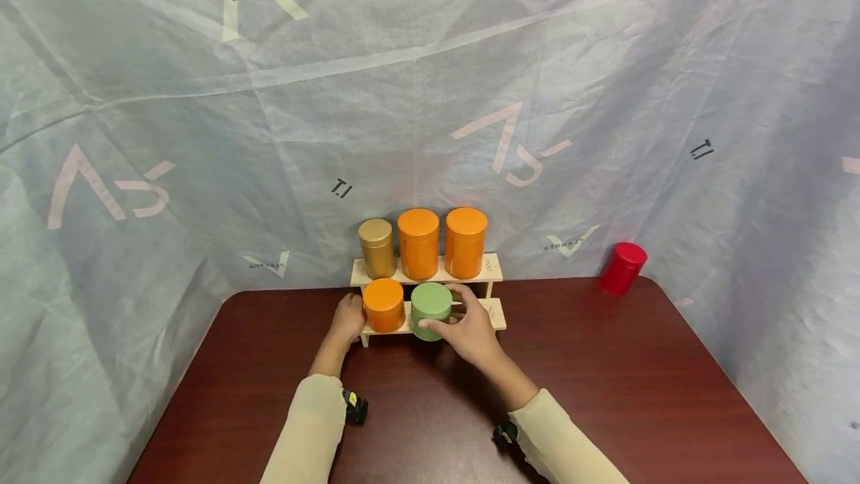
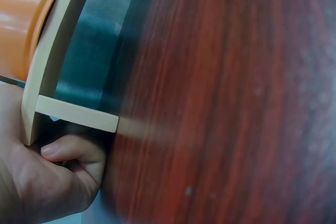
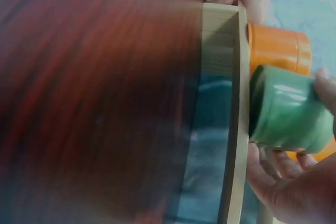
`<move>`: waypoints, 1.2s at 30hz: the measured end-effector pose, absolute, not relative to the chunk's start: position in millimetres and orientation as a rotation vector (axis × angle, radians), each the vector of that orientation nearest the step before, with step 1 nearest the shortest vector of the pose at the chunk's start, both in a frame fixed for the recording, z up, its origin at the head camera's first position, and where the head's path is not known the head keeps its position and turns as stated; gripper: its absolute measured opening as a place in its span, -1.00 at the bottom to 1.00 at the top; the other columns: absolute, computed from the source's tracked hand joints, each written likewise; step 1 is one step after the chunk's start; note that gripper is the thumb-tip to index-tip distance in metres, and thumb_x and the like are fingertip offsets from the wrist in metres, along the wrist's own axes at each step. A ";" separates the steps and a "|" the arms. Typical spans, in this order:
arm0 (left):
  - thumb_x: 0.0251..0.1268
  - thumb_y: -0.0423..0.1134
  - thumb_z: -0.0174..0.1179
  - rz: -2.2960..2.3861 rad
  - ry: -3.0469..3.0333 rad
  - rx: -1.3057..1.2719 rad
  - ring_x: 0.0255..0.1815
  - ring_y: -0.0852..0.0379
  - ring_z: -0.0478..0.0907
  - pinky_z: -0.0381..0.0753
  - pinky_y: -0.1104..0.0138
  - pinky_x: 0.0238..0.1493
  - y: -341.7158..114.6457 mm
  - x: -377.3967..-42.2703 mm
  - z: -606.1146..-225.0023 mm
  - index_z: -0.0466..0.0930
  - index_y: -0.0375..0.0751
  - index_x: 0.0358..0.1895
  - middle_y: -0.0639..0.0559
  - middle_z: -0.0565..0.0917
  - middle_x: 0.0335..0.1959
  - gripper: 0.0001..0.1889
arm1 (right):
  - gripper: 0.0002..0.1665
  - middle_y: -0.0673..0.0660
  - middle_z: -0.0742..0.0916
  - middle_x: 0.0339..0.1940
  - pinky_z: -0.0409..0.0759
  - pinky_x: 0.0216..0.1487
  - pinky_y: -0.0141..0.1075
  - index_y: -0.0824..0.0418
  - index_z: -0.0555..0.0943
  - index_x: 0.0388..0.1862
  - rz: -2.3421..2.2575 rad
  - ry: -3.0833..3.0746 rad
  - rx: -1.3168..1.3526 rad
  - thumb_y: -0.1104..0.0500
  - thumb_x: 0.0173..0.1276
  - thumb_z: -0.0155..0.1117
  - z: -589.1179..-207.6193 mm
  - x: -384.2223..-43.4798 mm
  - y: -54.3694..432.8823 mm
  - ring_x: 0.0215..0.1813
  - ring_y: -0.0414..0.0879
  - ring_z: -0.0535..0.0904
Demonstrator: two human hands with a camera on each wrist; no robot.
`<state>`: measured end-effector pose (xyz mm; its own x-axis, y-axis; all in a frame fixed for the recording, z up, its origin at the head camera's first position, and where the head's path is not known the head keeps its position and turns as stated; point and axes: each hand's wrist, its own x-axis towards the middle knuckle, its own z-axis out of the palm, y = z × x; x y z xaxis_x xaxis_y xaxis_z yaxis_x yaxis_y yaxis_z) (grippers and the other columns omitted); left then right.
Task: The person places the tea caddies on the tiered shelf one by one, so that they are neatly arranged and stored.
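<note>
My right hand [image 1: 472,331] grips a green tin [image 1: 431,310], thumb on the near side and fingers round the far side. The tin is slightly tilted at the lower step of a pale wooden two-step rack [image 1: 496,314], its dark underside partly showing in the right wrist view. On its left, an orange tin [image 1: 384,306] stands on the same step. My left hand [image 1: 349,317] holds the left end of that step. In the left wrist view its thumb [image 2: 65,148] bends in beside the rack's leg [image 2: 79,113]; some fingers are hidden.
Along the upper step stand a gold tin [image 1: 378,249] and two taller orange tins, one in the middle [image 1: 419,245] and one at the right [image 1: 466,243]. A red tin [image 1: 622,269] is at the back right of the dark wooden table [image 1: 605,379]. Grey printed cloth [image 1: 403,110] hangs behind.
</note>
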<state>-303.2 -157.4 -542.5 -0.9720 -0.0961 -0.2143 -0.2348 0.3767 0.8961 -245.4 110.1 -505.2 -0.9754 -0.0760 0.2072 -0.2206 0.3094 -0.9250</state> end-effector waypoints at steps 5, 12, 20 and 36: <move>0.73 -0.05 -0.49 1.635 2.514 -0.289 -0.69 0.18 0.09 0.31 0.29 -0.62 -157.5 -304.0 -542.4 0.40 -0.28 0.09 0.06 0.31 -0.56 -0.52 | -0.02 0.21 0.73 0.21 0.70 0.17 0.08 0.09 0.49 0.42 1.676 -2.526 0.261 0.00 0.05 0.79 -501.8 -248.6 107.5 0.15 0.16 0.70; 0.71 -0.04 -0.49 1.607 2.528 -0.297 -0.62 0.14 0.21 0.39 0.27 -0.58 -160.1 -304.6 -539.1 0.36 -0.36 0.41 -0.10 0.43 -0.33 -0.41 | -0.08 0.13 0.77 0.08 0.64 -0.04 -0.18 0.12 0.57 0.39 1.552 -2.636 0.268 -0.06 0.07 0.77 -495.0 -255.2 105.9 -0.04 0.08 0.67; 0.71 -0.04 -0.50 1.606 2.534 -0.287 -0.66 0.15 0.16 0.35 0.29 -0.63 -158.2 -305.7 -542.1 0.34 -0.38 0.40 -0.06 0.39 -0.42 -0.40 | -0.03 0.16 0.77 0.19 0.65 0.15 -0.04 0.16 0.55 0.42 1.409 -2.733 0.257 -0.18 0.10 0.73 -492.3 -254.7 103.2 0.11 0.07 0.69; 0.73 -0.07 -0.48 1.635 2.524 -0.292 -0.72 0.18 0.08 0.28 0.30 -0.67 -157.5 -305.7 -544.2 0.41 -0.29 0.06 0.08 0.29 -0.62 -0.53 | 0.09 0.18 0.74 0.10 0.63 0.12 -0.03 0.25 0.49 0.42 1.346 -2.785 0.271 -0.24 0.05 0.74 -491.5 -258.5 102.4 0.08 0.10 0.67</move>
